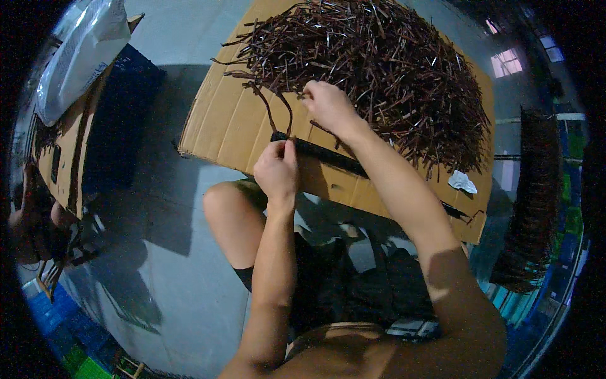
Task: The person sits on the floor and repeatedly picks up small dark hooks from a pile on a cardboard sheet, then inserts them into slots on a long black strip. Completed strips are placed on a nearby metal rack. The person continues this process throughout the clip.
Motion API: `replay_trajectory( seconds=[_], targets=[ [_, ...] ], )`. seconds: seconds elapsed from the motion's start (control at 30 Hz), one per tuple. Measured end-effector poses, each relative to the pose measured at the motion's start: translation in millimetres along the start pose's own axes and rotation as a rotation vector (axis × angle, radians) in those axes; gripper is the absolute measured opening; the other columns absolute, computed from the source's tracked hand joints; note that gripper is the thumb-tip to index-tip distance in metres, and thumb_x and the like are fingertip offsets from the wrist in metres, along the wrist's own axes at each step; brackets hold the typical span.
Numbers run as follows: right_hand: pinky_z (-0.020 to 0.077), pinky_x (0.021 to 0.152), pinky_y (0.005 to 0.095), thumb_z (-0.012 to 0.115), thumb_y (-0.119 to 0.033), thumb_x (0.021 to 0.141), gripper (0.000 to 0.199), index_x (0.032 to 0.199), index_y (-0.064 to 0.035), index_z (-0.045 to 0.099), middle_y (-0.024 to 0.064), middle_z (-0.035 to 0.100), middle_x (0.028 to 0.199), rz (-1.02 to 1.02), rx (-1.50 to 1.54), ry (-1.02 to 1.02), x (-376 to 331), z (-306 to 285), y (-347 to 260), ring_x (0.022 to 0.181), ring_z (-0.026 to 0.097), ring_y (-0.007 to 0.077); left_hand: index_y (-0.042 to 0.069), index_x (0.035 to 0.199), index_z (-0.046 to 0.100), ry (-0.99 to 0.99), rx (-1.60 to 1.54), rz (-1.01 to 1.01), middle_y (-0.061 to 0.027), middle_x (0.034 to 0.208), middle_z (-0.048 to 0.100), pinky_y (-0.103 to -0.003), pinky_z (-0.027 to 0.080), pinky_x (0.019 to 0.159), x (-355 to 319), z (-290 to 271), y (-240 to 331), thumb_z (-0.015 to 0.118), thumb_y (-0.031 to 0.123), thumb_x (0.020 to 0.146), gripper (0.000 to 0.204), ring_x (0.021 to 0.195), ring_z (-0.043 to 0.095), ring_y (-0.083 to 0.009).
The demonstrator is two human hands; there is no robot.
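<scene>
A long, thin black bar [331,158] lies slantwise along the near edge of the cardboard. Its left end is pinched between the thumb and fingers of my left hand [276,172]. Two thin brown strips [289,114] rise from that end and curve toward the heap. My right hand [331,108] hovers at the near left edge of a large heap of short dark brown strips [379,63]. Its fingers are closed together; whether a strip is between them is hidden. A few loose strips lie below this hand.
The heap rests on a flat cardboard sheet [214,126] in front of my knees. A crumpled white scrap [463,182] lies at its right. To the left stands a cardboard-topped dark blue block [123,120] with a clear plastic bag [82,60]. A dark bristly bundle [530,202] is far right.
</scene>
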State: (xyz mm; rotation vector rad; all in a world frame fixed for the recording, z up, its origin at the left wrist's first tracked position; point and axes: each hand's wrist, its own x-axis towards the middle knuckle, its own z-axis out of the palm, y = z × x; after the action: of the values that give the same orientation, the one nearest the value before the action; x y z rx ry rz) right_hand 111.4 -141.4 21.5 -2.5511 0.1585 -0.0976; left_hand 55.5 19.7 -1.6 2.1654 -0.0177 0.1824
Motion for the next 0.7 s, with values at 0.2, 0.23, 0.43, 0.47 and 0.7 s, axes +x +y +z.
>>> replay_trajectory(
  seconds=[0.2, 0.23, 0.43, 0.47, 0.7],
  targets=[
    [0.0502, 0.064, 0.0349, 0.065, -0.014, 0.078, 0.035, 0.106, 0.0042, 0.057, 0.0154, 0.064, 0.080, 0.239, 0.101, -0.124, -1, 13, -3, 0.072, 0.063, 0.0249, 0.001, 0.094, 0.066, -0.033, -0.060, 0.191, -0.0161, 0.088, 0.067, -0.035, 0.051, 0.069, -10, 9, -5, 0.066, 0.015, 0.082, 0.019, 0.076, 0.065, -0.0306],
    [0.0482, 0.058, 0.0285, 0.062, -0.011, 0.080, 0.029, 0.103, 0.0053, 0.057, 0.0096, 0.062, 0.073, 0.391, 0.407, -0.334, -7, 0, -10, 0.063, 0.058, 0.0141, 0.001, 0.094, 0.066, -0.035, -0.038, 0.205, -0.0161, 0.089, 0.067, -0.036, 0.051, 0.070, -9, 9, -7, 0.066, 0.015, 0.081, 0.019, 0.077, 0.065, -0.0313],
    [0.0486, 0.057, 0.0241, 0.059, -0.006, 0.084, 0.015, 0.094, 0.0039, 0.059, 0.0063, 0.062, 0.074, 0.384, 0.926, -0.105, -49, -13, -14, 0.062, 0.059, 0.0103, 0.002, 0.092, 0.065, 0.004, 0.017, 0.257, -0.0146, 0.087, 0.066, -0.036, 0.050, 0.072, -9, 13, -3, 0.066, 0.015, 0.082, 0.016, 0.079, 0.063, -0.0310],
    [0.0496, 0.057, 0.0247, 0.061, -0.007, 0.082, 0.014, 0.091, 0.0037, 0.059, 0.0071, 0.063, 0.074, 0.296, 0.944, -0.015, -54, -8, -15, 0.062, 0.059, 0.0110, 0.002, 0.092, 0.065, 0.003, 0.025, 0.266, -0.0145, 0.086, 0.065, -0.037, 0.049, 0.072, -10, 14, -2, 0.065, 0.014, 0.082, 0.016, 0.079, 0.063, -0.0310],
    [0.0510, 0.059, 0.0284, 0.065, -0.011, 0.079, 0.015, 0.086, 0.0013, 0.061, 0.0098, 0.066, 0.075, 0.110, 0.744, 0.231, -71, 12, -18, 0.066, 0.065, 0.0156, 0.004, 0.092, 0.063, 0.051, 0.078, 0.329, -0.0144, 0.083, 0.063, -0.040, 0.047, 0.070, -10, 16, 1, 0.064, 0.013, 0.081, 0.015, 0.077, 0.060, -0.0327]
  ],
)
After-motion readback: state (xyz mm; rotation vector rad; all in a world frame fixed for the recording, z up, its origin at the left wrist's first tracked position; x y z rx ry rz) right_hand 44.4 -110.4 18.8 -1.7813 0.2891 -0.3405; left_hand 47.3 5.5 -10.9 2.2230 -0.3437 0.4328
